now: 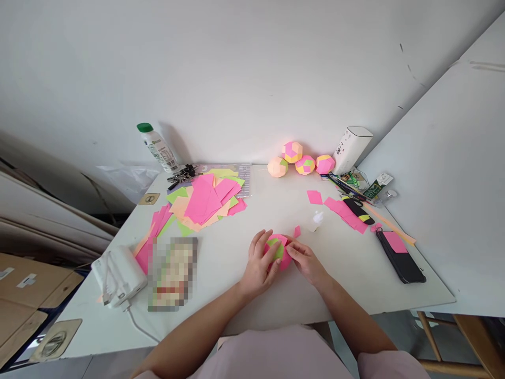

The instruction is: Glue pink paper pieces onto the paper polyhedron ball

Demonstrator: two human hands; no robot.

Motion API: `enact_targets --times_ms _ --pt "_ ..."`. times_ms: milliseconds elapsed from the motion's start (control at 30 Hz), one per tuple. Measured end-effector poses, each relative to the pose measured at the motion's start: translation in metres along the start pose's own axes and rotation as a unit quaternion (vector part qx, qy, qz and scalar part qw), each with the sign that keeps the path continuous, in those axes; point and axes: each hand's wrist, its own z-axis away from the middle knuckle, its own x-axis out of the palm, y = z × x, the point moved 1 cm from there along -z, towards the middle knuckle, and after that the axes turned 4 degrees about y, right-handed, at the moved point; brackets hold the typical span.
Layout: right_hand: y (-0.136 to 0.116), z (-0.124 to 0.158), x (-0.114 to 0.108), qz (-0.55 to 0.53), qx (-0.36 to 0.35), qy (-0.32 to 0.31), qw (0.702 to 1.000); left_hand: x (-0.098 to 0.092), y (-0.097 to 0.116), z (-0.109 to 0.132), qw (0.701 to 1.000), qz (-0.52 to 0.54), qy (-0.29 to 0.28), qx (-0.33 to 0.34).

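No legible lettering or numbers.

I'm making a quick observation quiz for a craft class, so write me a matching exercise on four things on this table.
Column one:
1. White bottle
2. Black pouch
3. Finished-looking paper balls
4. Pink-and-green paper piece

Column two:
A. Grouped near the wall
B. Touched by the left hand and the right hand
C. Topped with a green cap
D. Has a pink paper lying on it

Right pairs: 1-C, 2-D, 3-A, 4-B
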Motion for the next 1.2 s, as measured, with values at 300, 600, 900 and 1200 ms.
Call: enact_targets --times_ms 300,600,900,1200 --pt "-0.0017 0.0016 0.0018 -0.035 -0.002 -0.032 0.999 0.0024 -0.0022 0.0003 0.999 0.041 -0.005 0.032" --pt "0.0025 0.0008 -0.0003 -0.039 0.005 -0.025 0.999 0.0032 -0.0008 0.0001 0.998 0.047 -0.010 0.050" --pt "0.0013 0.0009 -0.0007 -0.024 0.004 -0.027 0.999 0.0035 -0.0030 0.0001 0.996 0.072 -0.013 0.042" --pt "-0.0005 0.0012 0.0006 -0.017 0.008 -0.024 1.000 0.0046 -0.0022 -0.0002 0.997 0.052 0.000 0.056"
